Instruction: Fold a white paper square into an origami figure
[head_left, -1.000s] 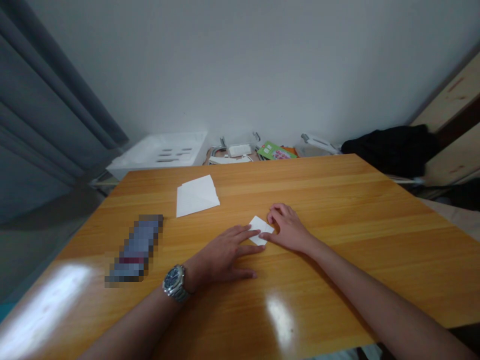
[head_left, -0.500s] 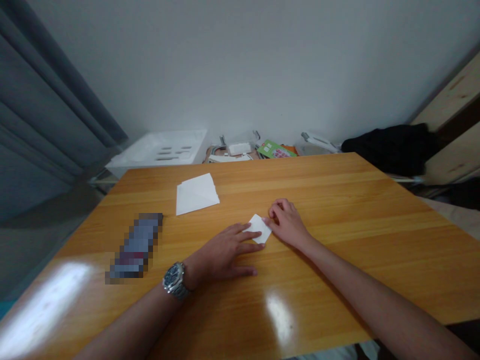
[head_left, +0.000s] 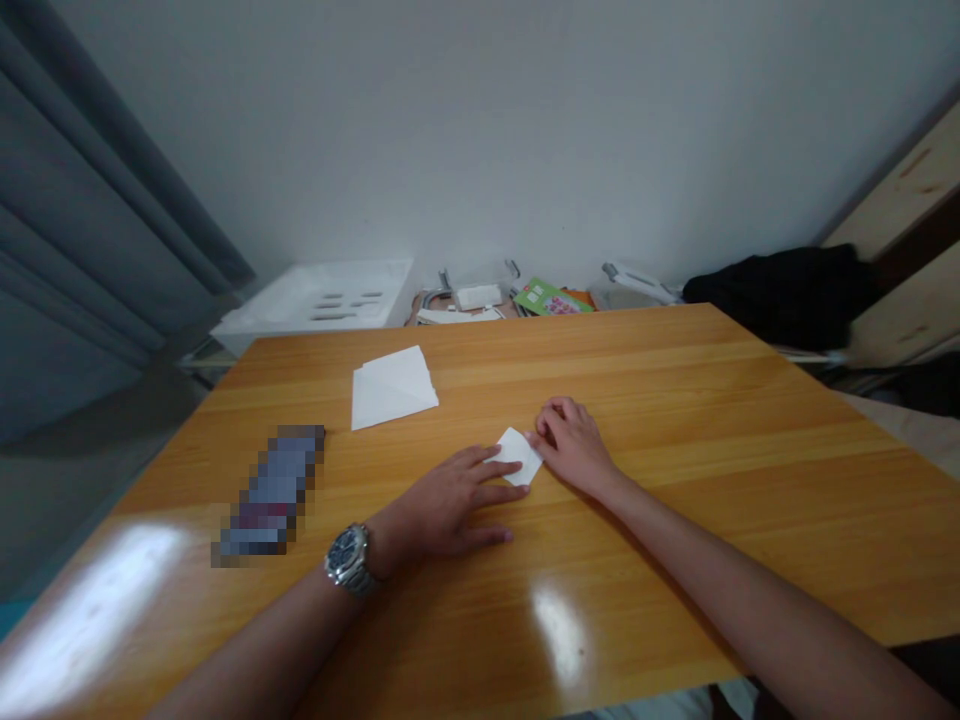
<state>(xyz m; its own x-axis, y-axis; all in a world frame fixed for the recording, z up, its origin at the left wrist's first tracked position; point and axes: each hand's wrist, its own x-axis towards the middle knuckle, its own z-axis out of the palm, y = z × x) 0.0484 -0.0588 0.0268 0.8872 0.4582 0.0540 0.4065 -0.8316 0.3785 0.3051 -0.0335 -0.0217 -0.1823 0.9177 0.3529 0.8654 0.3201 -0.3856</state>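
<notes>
White paper [head_left: 530,466] lies partly under the spread left hand [head_left: 454,500], beside the curled right hand [head_left: 577,450], whose grip is unclear.

Domestic-looking room — most likely a home. Grey curtain [head_left: 82,230] hangs at left, beside a plain pale wall [head_left: 480,130]. Glossy wood-grain table [head_left: 660,375] stands before it. Behind the table — white moulded tray [head_left: 300,300], green booklet [head_left: 551,297], small clutter [head_left: 478,296]. Black cloth [head_left: 780,300] lies heaped at far right, near pale wooden boards [head_left: 896,300].

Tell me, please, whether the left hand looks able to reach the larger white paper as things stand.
Probably yes: nothing visible stands between the left hand and the larger white paper, though that hand rests on the small white paper.
</notes>
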